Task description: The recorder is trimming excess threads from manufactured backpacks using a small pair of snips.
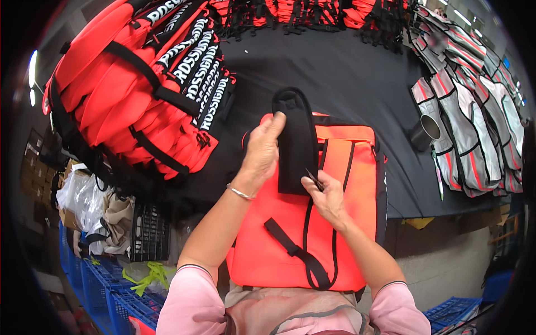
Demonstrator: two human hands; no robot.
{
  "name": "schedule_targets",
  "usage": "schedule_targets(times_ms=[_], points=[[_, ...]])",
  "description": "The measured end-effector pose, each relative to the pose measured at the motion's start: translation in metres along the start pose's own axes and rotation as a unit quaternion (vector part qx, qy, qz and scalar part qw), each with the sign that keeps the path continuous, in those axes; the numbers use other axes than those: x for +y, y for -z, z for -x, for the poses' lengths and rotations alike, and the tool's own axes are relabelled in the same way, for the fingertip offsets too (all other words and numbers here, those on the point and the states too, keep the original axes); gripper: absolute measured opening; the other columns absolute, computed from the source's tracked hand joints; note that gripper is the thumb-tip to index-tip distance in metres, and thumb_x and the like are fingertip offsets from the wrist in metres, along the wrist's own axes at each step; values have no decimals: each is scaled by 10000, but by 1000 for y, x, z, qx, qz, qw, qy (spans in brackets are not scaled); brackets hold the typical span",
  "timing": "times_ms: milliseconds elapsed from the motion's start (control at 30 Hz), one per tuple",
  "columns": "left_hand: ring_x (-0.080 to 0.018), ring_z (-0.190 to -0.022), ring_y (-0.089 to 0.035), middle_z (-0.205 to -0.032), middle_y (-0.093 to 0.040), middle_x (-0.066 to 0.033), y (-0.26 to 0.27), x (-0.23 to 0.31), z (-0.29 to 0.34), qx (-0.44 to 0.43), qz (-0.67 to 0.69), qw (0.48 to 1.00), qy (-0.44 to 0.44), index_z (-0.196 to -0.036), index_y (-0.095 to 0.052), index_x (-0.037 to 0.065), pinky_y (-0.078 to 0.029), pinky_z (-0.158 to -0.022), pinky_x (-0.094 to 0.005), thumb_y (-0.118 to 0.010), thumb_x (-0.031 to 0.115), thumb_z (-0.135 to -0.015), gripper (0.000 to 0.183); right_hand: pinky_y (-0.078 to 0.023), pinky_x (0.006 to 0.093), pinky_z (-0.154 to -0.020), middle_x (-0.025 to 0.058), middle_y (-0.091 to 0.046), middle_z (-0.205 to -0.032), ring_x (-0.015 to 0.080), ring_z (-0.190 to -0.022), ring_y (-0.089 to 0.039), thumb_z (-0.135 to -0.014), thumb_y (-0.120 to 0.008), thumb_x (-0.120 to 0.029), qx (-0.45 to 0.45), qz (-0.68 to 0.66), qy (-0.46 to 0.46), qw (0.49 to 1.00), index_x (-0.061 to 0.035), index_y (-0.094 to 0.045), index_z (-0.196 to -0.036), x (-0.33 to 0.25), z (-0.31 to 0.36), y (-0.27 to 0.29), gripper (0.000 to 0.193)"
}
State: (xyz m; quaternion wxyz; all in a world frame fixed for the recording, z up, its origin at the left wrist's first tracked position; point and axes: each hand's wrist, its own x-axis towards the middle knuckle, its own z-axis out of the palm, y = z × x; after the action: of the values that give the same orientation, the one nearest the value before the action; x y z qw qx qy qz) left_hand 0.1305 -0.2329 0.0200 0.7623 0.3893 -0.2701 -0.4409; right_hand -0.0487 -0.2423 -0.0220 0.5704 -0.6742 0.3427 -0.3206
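Observation:
An orange-red backpack (262,234) lies at the near edge of the black-covered table, in front of me. Over its upper part I hold up a black padded shoulder strap (296,139) with a rounded far end. My left hand (262,148) grips the strap's left edge, thumb on top. At its lower right corner my right hand (326,198) is closed around small dark thread snips (314,177), their points showing beside the thumb. The palm side of the right hand is hidden. A loose black webbing strap (296,251) lies across the backpack below the hands.
A tall pile of red backpacks (111,95) stands on the left. Grey-and-red fabric pieces (469,123) lie at the right, beside a metal cup (427,131) and a pen (438,173). More red-and-black pieces (290,14) line the far edge. Crates (151,231) stand at lower left.

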Motion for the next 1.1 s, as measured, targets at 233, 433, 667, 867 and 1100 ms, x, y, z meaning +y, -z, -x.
schedule_targets(times_ms=[233,433,667,867,1100], points=[[-33,-727,-488,-777,-559,37,-14,-46,93,-144,-283,948,23,-947,-613,-12,-439,-632,-228,-608,217,-974,230,-412,175,-615,-28,-629,-784,16,-667,-498,-894,-731,-108,177,-42,117,976,1,-640,-1009,-19,45,60,183],[-88,-852,-615,-909,-683,-55,-12,-53,134,-203,-257,942,69,-1130,-633,-24,-511,-764,-276,-712,223,-894,351,-381,180,-571,-66,-547,-693,9,-627,-453,-902,-696,-46,121,-15,-5,993,2,-660,-845,-19,59,59,83],[-280,-1249,-453,-1388,-460,-127,9,-53,149,-211,-492,838,-103,-1009,-705,-25,-378,-1042,-383,-832,242,-719,414,-459,260,-640,14,-630,-817,85,-731,-569,-828,-760,-275,-11,-136,-176,975,-24,-669,-854,45,58,31,267],[-308,-1239,-497,-1205,-597,-148,-5,-63,144,-243,-474,836,-133,-1069,-658,-5,-364,-1061,-392,-793,69,-704,397,-367,261,-550,-35,-537,-724,55,-668,-473,-798,-759,-312,-40,-196,-153,968,-50,-633,-781,61,64,29,291],[-160,-1003,-582,-1129,-619,-69,11,-93,141,-155,-333,928,-61,-1079,-638,-40,-467,-914,-277,-735,60,-843,274,-494,378,-760,152,-652,-898,250,-850,-643,-911,-634,-344,70,26,-1,997,39,-616,-1122,50,75,63,437]])
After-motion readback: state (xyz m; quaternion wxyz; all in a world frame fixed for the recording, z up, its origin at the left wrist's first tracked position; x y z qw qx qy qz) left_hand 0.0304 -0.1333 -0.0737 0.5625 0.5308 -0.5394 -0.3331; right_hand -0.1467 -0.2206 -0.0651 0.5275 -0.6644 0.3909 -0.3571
